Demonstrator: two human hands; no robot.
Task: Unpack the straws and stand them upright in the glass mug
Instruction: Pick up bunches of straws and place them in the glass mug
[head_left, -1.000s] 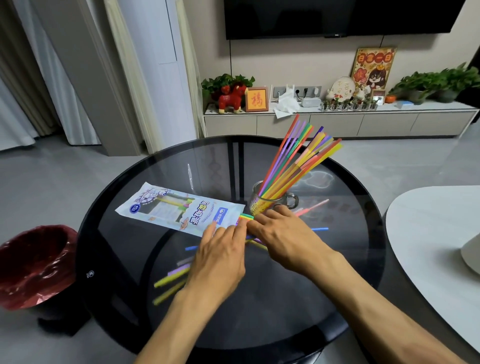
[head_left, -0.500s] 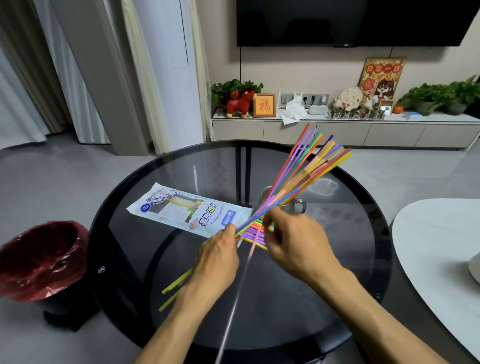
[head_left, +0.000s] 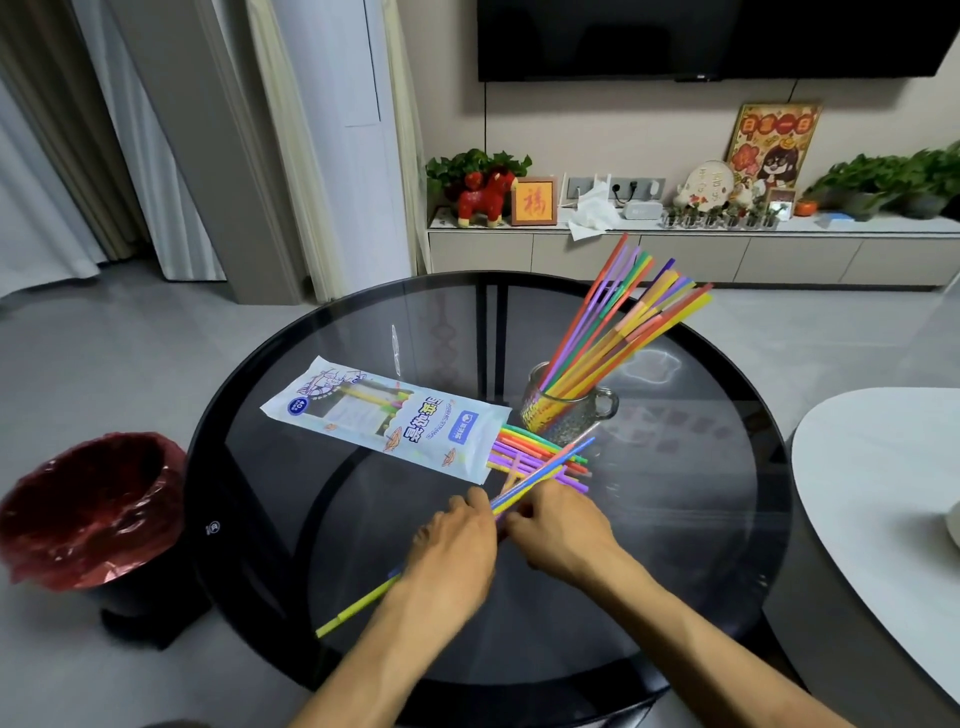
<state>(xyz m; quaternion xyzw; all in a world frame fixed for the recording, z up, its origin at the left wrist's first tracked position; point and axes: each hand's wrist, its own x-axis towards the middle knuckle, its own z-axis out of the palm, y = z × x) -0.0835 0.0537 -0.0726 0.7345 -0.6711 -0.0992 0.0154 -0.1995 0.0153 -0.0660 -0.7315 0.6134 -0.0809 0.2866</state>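
A: Straws (head_left: 537, 470), a small handful of them, blue and yellow among the colours, run slantwise between both hands above the round glass table (head_left: 701, 519).

B: How do the fingers lie?

A: The left hand (head_left: 452, 558) has its fingers curled around the handful near the middle, thumb side pinching at the top. One yellow-green end (head_left: 353, 613) sticks out below that hand toward the table's near edge. The right hand (head_left: 563, 530) has its fingertips bent in on the same handful just beside the left; whether it grips or only steadies them, I cannot tell for sure, but the fingers are curled onto them.

B: And the containers?

A: The glass mug (head_left: 569, 410) stands near the table's middle, handle to the right. A fan of coloured straws (head_left: 623, 327) stands in it, leaning up and to the right. The printed plastic packet (head_left: 384, 418) lies flat to the mug's left, its open end toward the mug, with more straws (head_left: 524, 447) spilling out of that end onto the glass.

B: Anything else nearby?

A: A bin with a red liner (head_left: 91, 512) sits on the floor left of the table.
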